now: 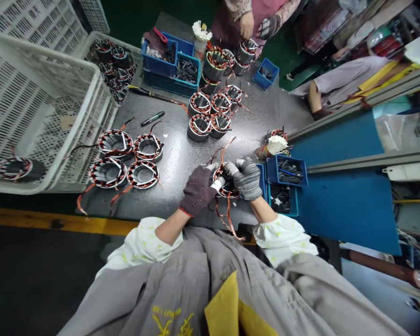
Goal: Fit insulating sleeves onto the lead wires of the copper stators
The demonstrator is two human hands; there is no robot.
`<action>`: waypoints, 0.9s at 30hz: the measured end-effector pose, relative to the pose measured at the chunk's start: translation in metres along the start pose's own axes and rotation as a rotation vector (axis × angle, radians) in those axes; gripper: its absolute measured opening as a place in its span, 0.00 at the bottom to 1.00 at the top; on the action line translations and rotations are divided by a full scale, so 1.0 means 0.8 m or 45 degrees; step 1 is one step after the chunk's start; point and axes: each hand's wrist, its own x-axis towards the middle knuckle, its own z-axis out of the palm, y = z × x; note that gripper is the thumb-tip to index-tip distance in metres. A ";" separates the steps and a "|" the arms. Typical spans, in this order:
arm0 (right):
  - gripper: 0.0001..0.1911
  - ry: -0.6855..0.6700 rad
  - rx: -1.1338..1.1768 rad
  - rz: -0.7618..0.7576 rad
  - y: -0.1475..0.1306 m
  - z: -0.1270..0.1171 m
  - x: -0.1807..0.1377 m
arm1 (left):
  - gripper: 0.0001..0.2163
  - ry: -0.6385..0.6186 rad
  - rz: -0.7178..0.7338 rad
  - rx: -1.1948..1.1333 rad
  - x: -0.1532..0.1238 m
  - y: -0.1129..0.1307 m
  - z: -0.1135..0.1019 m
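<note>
My left hand (198, 189), in a dark knit glove with taped fingertips, grips the left side of a motor stator (225, 181) wound with copper wire. My right hand (247, 178), in a grey glove, is closed on the stator's right side. The stator rests at the near edge of the dark table (175, 158), and loose copper leads hang from it over the edge. Both hands' fingers press into the windings.
Several finished stators (128, 158) lie to the left and another group (212, 114) in the middle. Blue bins (287, 170) stand to the right, more blue bins (171, 63) at the back. White plastic crates (38, 102) stand on the left. Another person's hands (255, 25) work across the table.
</note>
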 end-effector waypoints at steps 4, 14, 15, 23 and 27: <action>0.26 0.088 0.251 0.233 0.003 0.006 -0.001 | 0.20 0.007 -0.013 -0.002 0.001 0.001 0.001; 0.34 0.405 0.582 0.461 0.070 -0.050 0.031 | 0.21 -0.027 -0.013 -0.160 0.016 -0.007 -0.024; 0.35 0.376 0.513 0.449 0.072 -0.050 0.021 | 0.20 -0.013 0.039 -0.124 0.022 -0.003 -0.030; 0.19 -0.116 -0.018 -0.068 0.036 -0.026 -0.026 | 0.21 -0.433 0.270 0.461 0.077 0.040 -0.050; 0.17 -0.204 -0.095 -0.071 0.010 -0.017 -0.016 | 0.20 -0.483 0.273 0.427 0.086 0.034 -0.056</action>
